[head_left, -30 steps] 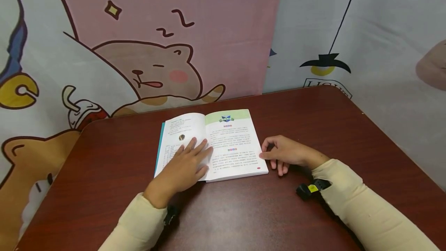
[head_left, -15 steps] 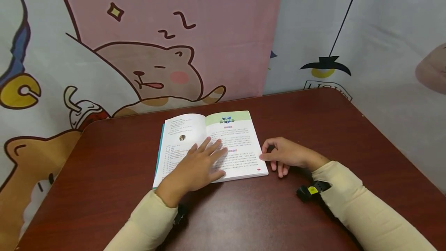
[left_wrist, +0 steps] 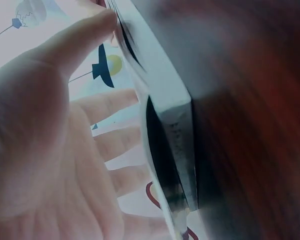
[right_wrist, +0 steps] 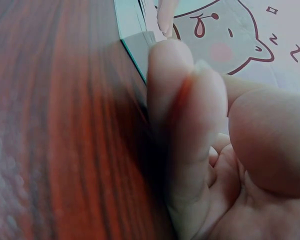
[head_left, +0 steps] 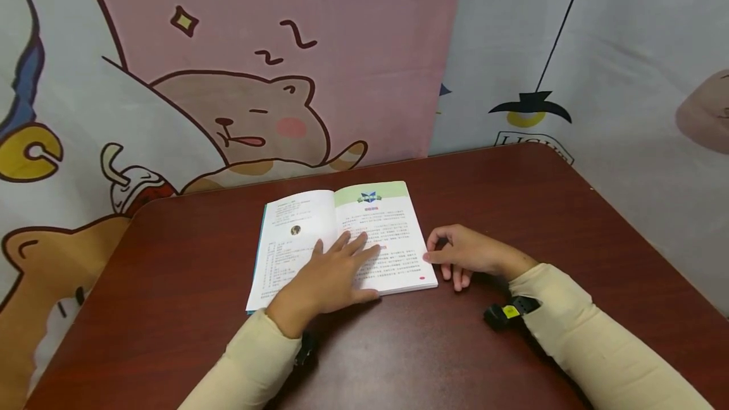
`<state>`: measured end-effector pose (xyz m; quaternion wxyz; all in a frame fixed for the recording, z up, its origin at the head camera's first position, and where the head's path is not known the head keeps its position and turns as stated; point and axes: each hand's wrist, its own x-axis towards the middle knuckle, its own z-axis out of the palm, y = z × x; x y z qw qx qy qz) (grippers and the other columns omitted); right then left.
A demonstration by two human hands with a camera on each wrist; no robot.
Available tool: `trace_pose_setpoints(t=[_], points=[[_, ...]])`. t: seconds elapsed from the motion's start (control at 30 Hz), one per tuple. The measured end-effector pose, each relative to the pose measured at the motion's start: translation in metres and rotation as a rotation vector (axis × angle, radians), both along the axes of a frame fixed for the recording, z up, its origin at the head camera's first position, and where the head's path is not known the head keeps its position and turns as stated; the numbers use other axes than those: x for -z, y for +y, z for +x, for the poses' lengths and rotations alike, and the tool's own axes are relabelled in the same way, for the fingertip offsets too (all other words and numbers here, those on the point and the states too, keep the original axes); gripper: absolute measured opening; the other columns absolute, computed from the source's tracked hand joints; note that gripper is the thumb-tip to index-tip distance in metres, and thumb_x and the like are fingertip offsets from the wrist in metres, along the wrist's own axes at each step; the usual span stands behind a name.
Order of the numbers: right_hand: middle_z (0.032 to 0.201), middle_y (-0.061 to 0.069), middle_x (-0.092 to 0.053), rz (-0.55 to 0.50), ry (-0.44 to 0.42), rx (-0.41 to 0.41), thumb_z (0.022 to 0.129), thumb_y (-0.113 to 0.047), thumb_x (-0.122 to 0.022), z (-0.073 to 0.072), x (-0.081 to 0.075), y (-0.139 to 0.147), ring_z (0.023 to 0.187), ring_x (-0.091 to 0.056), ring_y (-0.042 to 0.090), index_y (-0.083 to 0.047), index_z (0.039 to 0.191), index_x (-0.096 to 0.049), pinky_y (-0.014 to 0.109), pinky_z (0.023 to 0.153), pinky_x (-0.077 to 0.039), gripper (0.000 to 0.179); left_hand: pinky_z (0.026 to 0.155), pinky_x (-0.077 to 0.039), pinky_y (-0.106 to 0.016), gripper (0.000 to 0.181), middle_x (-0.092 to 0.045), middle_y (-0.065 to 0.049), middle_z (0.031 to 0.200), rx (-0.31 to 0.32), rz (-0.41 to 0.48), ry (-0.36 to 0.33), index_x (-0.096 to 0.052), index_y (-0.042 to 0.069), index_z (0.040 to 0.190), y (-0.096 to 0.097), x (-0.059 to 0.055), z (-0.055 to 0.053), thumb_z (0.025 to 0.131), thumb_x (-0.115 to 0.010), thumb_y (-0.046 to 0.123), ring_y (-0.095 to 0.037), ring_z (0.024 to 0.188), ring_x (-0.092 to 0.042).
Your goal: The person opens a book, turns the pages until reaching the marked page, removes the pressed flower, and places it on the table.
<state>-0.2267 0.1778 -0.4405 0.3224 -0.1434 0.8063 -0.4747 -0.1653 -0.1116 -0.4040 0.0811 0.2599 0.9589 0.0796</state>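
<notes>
An open book (head_left: 387, 223) lies on the table, its printed pages facing up and a teal cover edge showing at the left. My left hand (head_left: 330, 277) rests across the lower middle of the spread, fingers apart and reaching onto the right page. In the left wrist view, the left palm (left_wrist: 45, 145) is beside a bowed left page, with a dark gap between it and the thick page block (left_wrist: 165, 85). At the book's right edge, my right hand (head_left: 469, 250) pinches the margin between thumb and curled index finger. Its other fingers hang down near the tabletop.
The dark red-brown table (head_left: 398, 353) extends around the book on all sides. Behind it hangs a cartoon-printed cloth (head_left: 387, 68) with a sleeping bear. A black wrist strap (head_left: 507, 312) sits below the right sleeve.
My left hand has slid rightward from the left page over the gutter onto the right page. More of the left page now shows, its lower corner lifted outward. The right hand stays put.
</notes>
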Motion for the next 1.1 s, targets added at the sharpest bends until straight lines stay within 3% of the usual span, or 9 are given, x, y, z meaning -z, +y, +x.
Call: trace_pose_setpoints(t=[0.7,1.1], points=[[0.063,0.009,-0.061,-0.046,-0.08,0.011,0.107,-0.025,-0.045,0.0002,-0.0033,0.0019,0.042,-0.063,0.017,0.0,0.113,-0.053,0.029,0.041,-0.051,0.027,0.113,-0.023,-0.073,0.072,-0.033,-0.006,0.163,0.014,0.013,-0.033,-0.043,0.027,0.153,-0.0037,0.0004,0.0007,0.091,-0.062,0.059,-0.033,0.152,-0.027],[0.064,0.01,-0.061,-0.054,-0.085,0.011,0.108,-0.025,-0.043,-0.0001,-0.0022,0.0012,0.042,-0.063,0.018,0.0,0.114,-0.053,0.03,0.042,-0.051,0.027,0.115,-0.022,-0.071,0.066,-0.031,-0.004,0.164,0.018,-0.008,-0.06,-0.042,0.031,0.153,-0.0075,-0.0012,0.0004,0.094,-0.057,0.056,-0.031,0.153,-0.025]])
